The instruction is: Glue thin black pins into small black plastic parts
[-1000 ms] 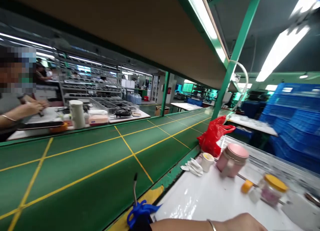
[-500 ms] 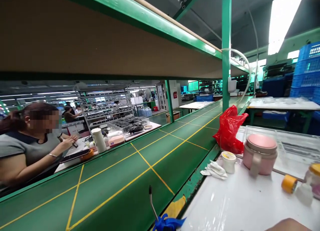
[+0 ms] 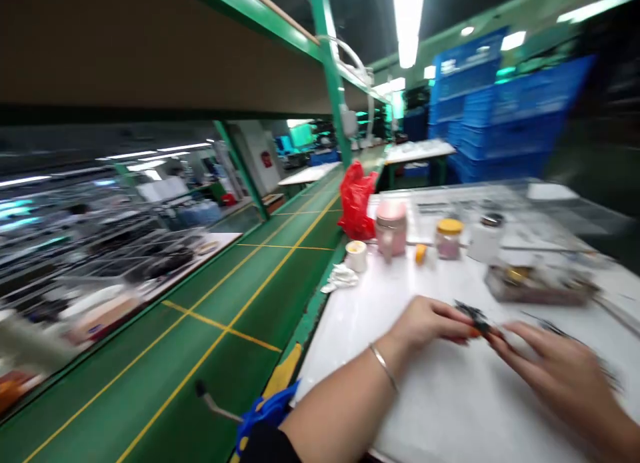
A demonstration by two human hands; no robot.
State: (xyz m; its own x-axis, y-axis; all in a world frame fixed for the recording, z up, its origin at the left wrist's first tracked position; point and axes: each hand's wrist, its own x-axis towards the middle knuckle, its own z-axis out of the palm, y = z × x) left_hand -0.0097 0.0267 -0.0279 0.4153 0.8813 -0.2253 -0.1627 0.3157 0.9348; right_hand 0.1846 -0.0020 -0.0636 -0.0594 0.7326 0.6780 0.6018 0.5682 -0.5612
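Observation:
Above the white table, my left hand (image 3: 427,321) pinches one side of a small dark, spiky-edged part (image 3: 475,318). Its kind is blurred by motion. From the other side, the fingers of my right hand (image 3: 555,363) close on the same part, so it sits between both hands. A silver bangle (image 3: 384,366) circles my left wrist. Beyond my hands lies a shallow box (image 3: 540,291) of small items. Thin dark pieces (image 3: 565,333) rest on the table behind my right hand.
A green conveyor belt (image 3: 215,303) with yellow lines runs along the left. On the white table (image 3: 345,329) stand a red plastic bag (image 3: 357,203), a pink mug (image 3: 391,228), a white tub (image 3: 356,256) and a yellow-lidded jar (image 3: 449,238). Blue crates (image 3: 480,116) are stacked behind.
My view has swung to the right and down over the white table. Both hands with the dark part are now in sight; the co-worker across the belt has left the picture.

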